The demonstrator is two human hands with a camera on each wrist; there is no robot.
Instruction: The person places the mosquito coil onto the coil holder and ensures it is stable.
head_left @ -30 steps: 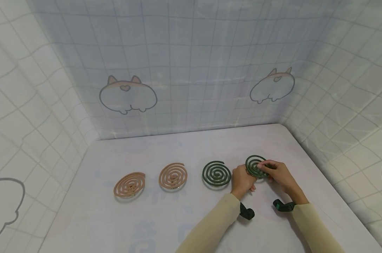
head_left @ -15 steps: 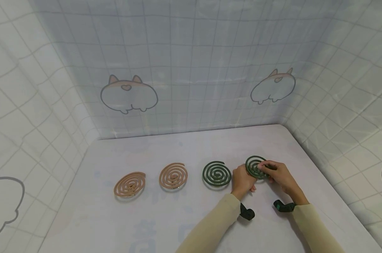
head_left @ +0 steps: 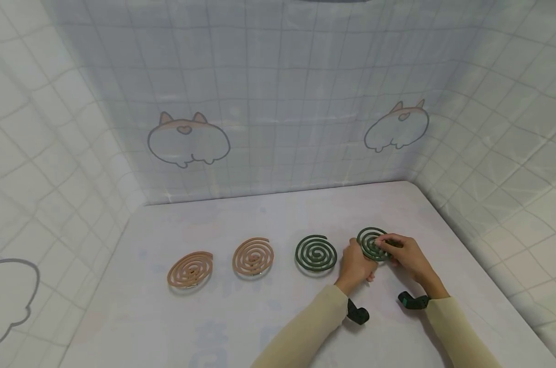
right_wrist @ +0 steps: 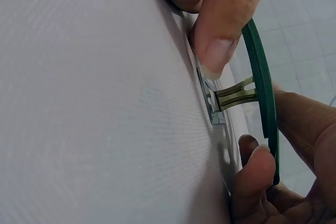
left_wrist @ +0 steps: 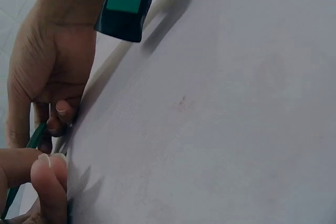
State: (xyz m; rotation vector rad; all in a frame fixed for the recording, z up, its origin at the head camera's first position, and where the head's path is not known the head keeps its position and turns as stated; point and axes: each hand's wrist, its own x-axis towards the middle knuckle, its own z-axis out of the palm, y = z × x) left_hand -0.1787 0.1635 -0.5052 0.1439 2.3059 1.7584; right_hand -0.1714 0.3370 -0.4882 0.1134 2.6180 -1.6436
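Observation:
A green mosquito coil [head_left: 369, 240] is raised at the right of the head view, pinched by my right hand [head_left: 406, 254]. Beneath it my left hand [head_left: 357, 266] reaches in from the left. A small metal coil stand [right_wrist: 231, 98] meets the green coil in the right wrist view, its upright tab against the coil's underside. My left fingers [right_wrist: 226, 35] pinch the stand's end there, while my right hand [right_wrist: 310, 150] is at the coil's rim. In the left wrist view, my left thumb and finger [left_wrist: 50, 182] press together; the stand is hidden there.
Another green coil [head_left: 316, 253] lies just left of my hands. Two brown coils, one near the middle [head_left: 253, 257] and one at the left [head_left: 190, 270], rest tilted, metal showing beneath. A white table [head_left: 223, 327] is enclosed by grid-patterned cloth walls [head_left: 278, 128].
My left hand has shifted slightly and turned a little under the green coil. My right hand and the raised coil have hardly moved. The other coils stay in place.

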